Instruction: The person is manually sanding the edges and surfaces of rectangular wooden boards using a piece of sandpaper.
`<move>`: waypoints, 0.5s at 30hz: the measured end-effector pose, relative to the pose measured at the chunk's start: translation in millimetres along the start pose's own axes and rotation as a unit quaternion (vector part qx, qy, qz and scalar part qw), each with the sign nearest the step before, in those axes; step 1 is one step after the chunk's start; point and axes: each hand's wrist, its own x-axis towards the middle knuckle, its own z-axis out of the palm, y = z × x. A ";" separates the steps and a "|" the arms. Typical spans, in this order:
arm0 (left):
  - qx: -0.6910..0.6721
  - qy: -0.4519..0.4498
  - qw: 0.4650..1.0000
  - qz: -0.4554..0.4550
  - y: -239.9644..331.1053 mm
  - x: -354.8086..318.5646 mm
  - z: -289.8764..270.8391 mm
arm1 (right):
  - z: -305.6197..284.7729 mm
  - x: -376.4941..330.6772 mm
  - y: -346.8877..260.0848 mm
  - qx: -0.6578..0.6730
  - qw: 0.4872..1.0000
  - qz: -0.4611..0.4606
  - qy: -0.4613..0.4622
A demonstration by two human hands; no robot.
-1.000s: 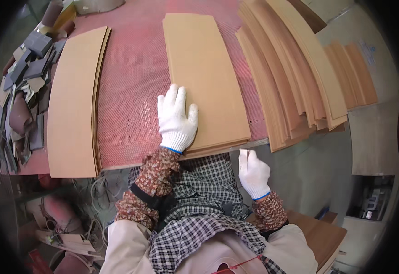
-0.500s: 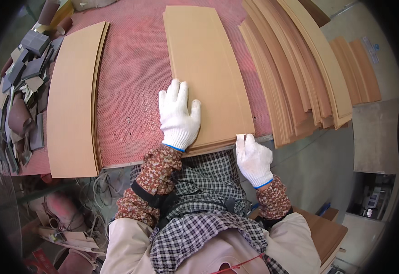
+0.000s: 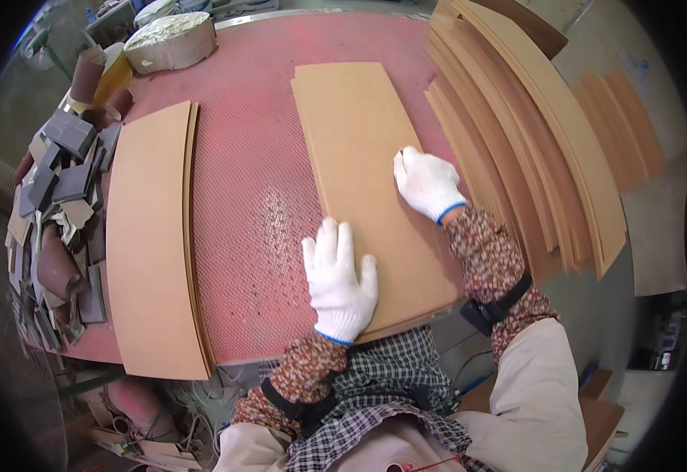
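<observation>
A stack of long, light-brown wooden panels lies lengthwise in front of me on a red, textured tabletop. My left hand, in a white knitted glove, rests flat near the stack's close end, its fingers stretched out over the left edge. Farther up, by the right edge of the top panel, my gloved right hand is closed with fingers pinched together against the surface. Whatever is between those fingertips is hidden, though a tiny dark edge shows there.
Another panel stack lies at left, beside a heap of grey abrasive blocks and brown sandpaper-like sheets. Several curved-looking stacks of panels line the right side. A round, pale-topped block stands at the far left of the red tabletop.
My right hand has moved from the panel's near right corner up along its right edge. My left hand stays flat near the close end. The whole view has shifted, showing more of the far table.
</observation>
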 end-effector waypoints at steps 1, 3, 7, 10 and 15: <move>0.000 -0.004 1.000 0.003 3.3 1.4 1.1 | 0.7 23.7 4.0 -0.004 1.000 0.004 -0.006; -0.011 -0.020 1.000 -0.007 8.6 -7.0 8.5 | 2.1 62.1 13.8 -0.006 1.000 -0.009 -0.003; -0.022 -0.019 0.999 -0.016 23.7 -37.2 9.2 | -3.5 109.9 15.0 -0.027 0.997 -0.065 -0.022; -0.022 -0.027 0.999 -0.024 35.0 -49.7 0.1 | -8.4 139.8 12.4 0.017 0.999 -0.016 -0.029; -0.024 -0.061 0.997 -0.046 57.8 -62.9 -22.8 | -12.4 176.3 13.1 0.043 0.997 -0.022 -0.063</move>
